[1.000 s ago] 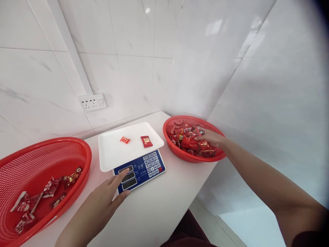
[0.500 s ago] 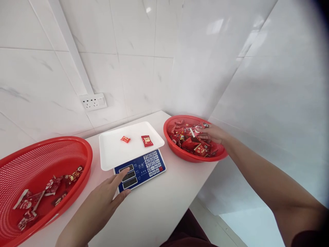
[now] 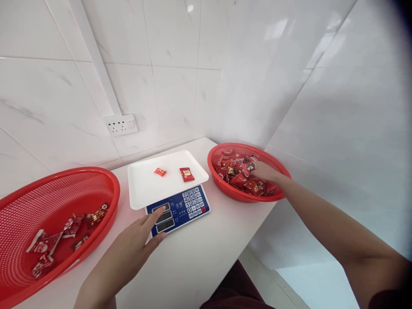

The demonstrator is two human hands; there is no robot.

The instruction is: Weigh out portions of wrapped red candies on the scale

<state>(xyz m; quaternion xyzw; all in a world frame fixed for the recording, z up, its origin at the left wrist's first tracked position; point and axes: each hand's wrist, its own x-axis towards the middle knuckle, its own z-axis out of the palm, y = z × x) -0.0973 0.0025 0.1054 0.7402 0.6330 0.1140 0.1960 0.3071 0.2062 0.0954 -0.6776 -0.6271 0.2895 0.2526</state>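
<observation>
My left hand (image 3: 138, 240) rests at the left end of the blue scale panel (image 3: 180, 208), fingers apart, with a fingertip over the display. Two red wrapped candies, a small one (image 3: 160, 171) and a larger one (image 3: 186, 174), lie on the scale's white tray (image 3: 144, 189). At the right, my right hand (image 3: 264, 171) reaches into a red basket (image 3: 236, 196) full of red wrapped candies (image 3: 240, 179). Its fingertips are down among the wrappers and partly hidden, so what they hold cannot be made out.
A second red basket (image 3: 113, 189) at the left holds several wrapped candies (image 3: 73, 226). The white table (image 3: 193, 257) meets a tiled wall behind, with a socket (image 3: 121, 125) on it. Another wall stands close at the right.
My right hand has sunk deeper into the candies, its fingers now more hidden. The whole view has shifted slightly, while my left hand stays at the scale display.
</observation>
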